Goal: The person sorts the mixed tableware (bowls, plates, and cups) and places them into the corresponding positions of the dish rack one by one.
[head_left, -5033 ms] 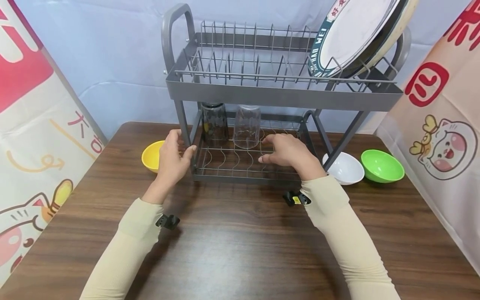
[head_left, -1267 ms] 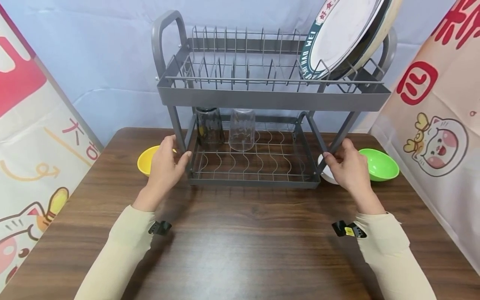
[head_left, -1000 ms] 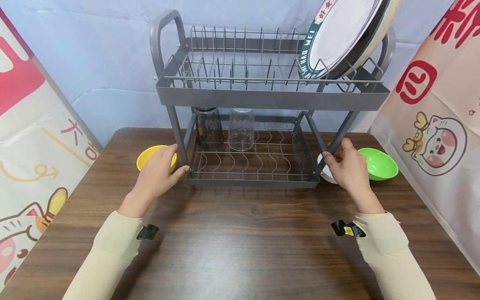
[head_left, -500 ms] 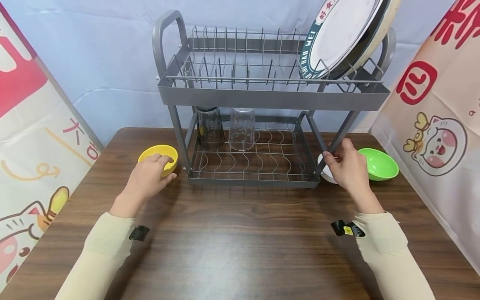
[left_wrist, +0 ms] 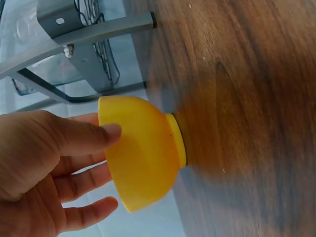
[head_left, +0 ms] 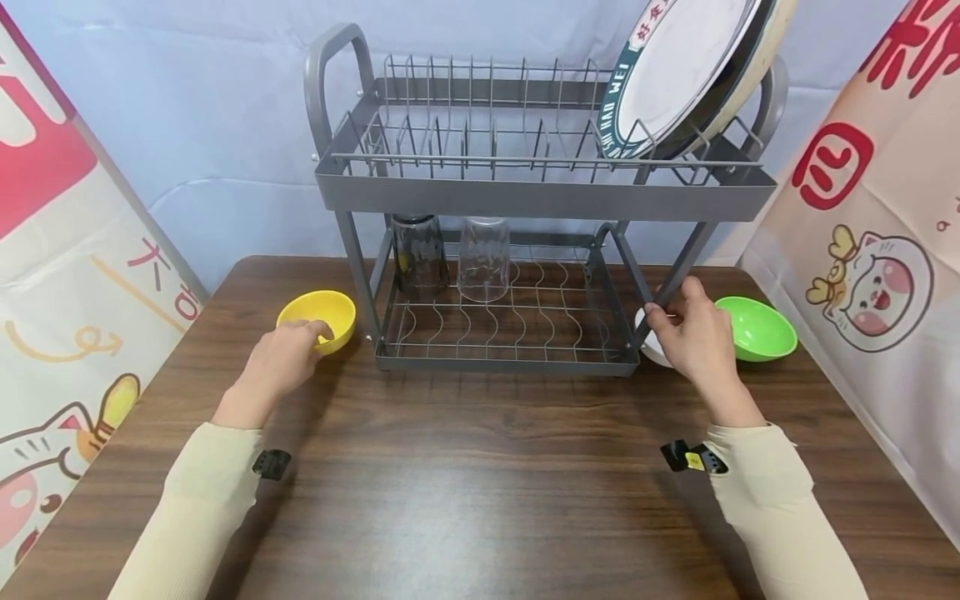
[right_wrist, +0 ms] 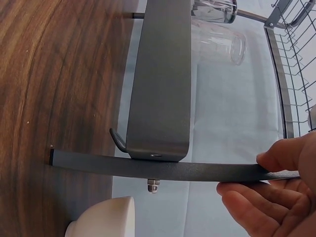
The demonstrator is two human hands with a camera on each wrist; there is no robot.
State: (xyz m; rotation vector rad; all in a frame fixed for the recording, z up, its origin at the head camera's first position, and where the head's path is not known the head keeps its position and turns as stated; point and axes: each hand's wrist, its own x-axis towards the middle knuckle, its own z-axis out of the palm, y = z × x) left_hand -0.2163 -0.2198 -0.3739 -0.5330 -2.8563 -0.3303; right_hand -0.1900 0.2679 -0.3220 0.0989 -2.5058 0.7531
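Note:
My left hand [head_left: 279,364] pinches the near rim of a yellow bowl [head_left: 339,313] to the left of the rack. In the left wrist view, the thumb presses the outside of the yellow bowl [left_wrist: 140,155] and the fingers reach behind its rim; its foot is at the tabletop. My right hand [head_left: 701,342] grips the front right leg [head_left: 688,260] of a grey two-tier dish rack [head_left: 540,200]. The right wrist view shows thumb and fingers on either side of that leg [right_wrist: 207,172]. A white bowl [head_left: 654,340] is partly hidden behind the right hand.
Two upside-down glasses, one dark [head_left: 420,258] and one clear [head_left: 483,260], stand on the lower tier. Large plates [head_left: 678,83] lean at the upper tier's right end. A green bowl [head_left: 761,329] sits right of the white one on the wooden table [head_left: 480,467].
My left hand has left the rack's left leg, moved left and towards me, and taken the yellow bowl's rim. My right hand has gone from the lower tier to the right leg.

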